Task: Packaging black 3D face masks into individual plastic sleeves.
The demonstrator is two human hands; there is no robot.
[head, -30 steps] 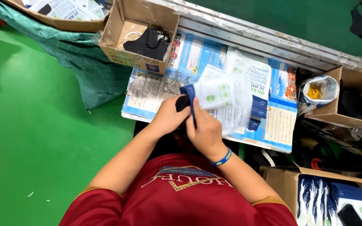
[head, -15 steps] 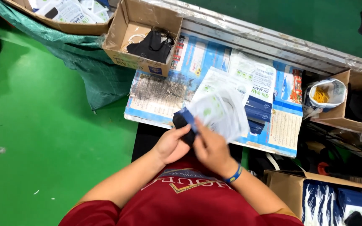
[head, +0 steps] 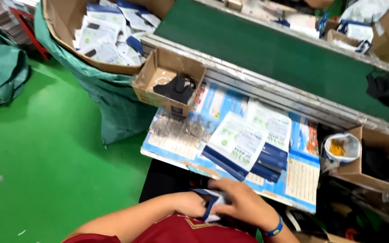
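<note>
Item: small white-and-blue plastic pouch, held low against the person's red shirt, below the near edge of the counter. Half a second ago it was raised over the counter; it now sits closer to the body.

Left hand: fingers closed on the pouch's left side. Right hand: fingers curled over its right side and top; blue wristband at the wrist. Both hands have dropped from counter height to the lap.

Counter surface: covered with blue-and-white printed sheets. A stack of flat white pouches with dark blue bottom bands lies in the middle, untouched by either hand. A grey, dusty patch lies left of the stack.

Small open brown cardboard box: at the counter's far left corner, containing dark fabric pieces.

Large brown cardboard bin: beyond it, filled with loose white-and-blue pouches, newly in view.

Green conveyor belt: runs along the counter's far side.

Floor: glossy green.
</note>
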